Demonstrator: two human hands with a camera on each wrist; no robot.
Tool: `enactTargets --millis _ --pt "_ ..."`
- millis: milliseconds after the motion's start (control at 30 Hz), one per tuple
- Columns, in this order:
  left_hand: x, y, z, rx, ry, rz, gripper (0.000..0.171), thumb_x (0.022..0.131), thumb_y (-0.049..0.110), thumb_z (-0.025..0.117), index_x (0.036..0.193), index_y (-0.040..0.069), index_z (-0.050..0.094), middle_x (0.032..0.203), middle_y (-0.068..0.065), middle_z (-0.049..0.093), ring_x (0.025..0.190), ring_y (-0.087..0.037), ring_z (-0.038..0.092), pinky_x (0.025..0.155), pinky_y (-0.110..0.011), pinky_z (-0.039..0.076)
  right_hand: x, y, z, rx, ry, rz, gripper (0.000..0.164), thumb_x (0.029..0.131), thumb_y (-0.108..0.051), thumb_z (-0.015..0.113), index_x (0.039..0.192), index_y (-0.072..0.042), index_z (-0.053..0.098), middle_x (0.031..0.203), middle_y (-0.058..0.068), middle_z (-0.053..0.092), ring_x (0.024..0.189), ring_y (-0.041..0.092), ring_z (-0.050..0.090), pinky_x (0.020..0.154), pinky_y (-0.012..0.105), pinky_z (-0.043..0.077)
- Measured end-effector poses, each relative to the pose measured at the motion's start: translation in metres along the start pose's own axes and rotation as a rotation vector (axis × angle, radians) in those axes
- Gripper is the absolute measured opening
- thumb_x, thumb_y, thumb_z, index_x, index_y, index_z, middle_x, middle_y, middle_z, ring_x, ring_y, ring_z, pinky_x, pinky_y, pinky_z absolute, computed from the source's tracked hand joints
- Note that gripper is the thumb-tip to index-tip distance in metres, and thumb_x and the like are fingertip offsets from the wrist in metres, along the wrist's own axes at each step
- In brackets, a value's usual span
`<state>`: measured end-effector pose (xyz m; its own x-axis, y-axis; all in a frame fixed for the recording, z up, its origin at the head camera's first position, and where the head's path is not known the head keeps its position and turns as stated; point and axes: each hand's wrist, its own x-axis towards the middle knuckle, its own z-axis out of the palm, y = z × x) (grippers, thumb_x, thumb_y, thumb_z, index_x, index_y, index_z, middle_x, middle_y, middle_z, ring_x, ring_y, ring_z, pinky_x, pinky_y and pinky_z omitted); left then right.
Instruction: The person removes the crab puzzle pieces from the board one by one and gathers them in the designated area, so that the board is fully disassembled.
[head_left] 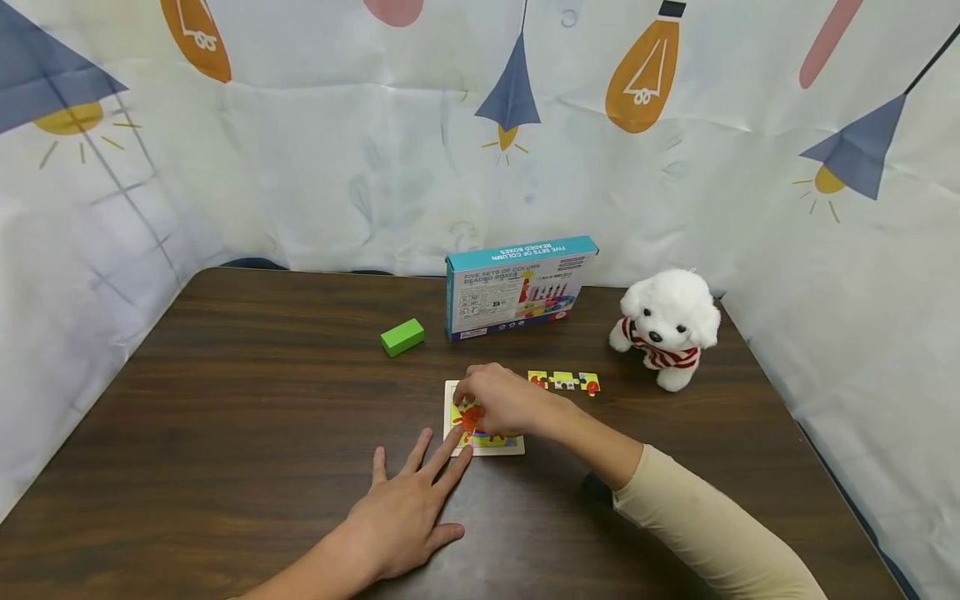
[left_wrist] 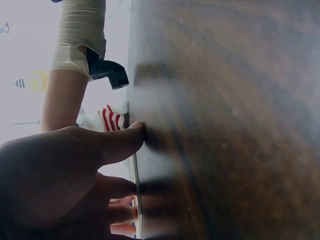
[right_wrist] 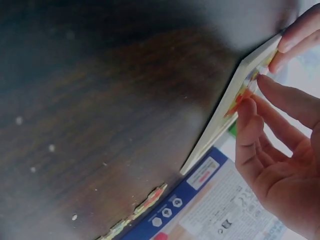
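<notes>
A small jigsaw puzzle board (head_left: 486, 451) with a pale wooden frame and a yellow, red and orange picture lies on the table. My left hand (head_left: 408, 517) is spread flat, fingertips on the board's near-left edge; its thumb touches the table in the left wrist view. Over the board, my right hand (head_left: 504, 400) has its fingers bent down. In the right wrist view its thumb and index finger pinch at an orange-red puzzle piece (right_wrist: 248, 93), mostly hidden by the fingers. Just behind the right hand lie three yellow-and-red puzzle pieces (head_left: 563, 381) in a row.
A blue-and-white box (head_left: 517, 292) stands on edge at the back of the brown table (head_left: 247, 400). Left of it lies a green block (head_left: 402, 337). At the back right is a white plush dog (head_left: 667, 321) in a striped scarf. A patterned curtain (head_left: 337, 167) surrounds the table.
</notes>
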<state>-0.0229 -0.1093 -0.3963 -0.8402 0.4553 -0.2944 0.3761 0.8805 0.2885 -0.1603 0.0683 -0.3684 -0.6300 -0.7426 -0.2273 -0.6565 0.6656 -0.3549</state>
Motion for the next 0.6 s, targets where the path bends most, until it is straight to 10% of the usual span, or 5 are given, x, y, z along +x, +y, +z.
enactTargets --millis 600 --pt "-0.0011 0.0003 -0.0002 0.017 0.008 0.003 0.085 0.095 0.061 0.064 0.165 0.025 0.033 0.177 0.000 0.014 0.161 -0.039 0.018 0.104 -0.089 0.019 -0.0005 0.0035 0.0042 0.043 0.023 0.034 0.034 0.086 -0.007 0.082 0.118 -0.014 0.074 0.111 0.002 0.068 0.096 0.016 0.060 0.090 0.030 0.055"
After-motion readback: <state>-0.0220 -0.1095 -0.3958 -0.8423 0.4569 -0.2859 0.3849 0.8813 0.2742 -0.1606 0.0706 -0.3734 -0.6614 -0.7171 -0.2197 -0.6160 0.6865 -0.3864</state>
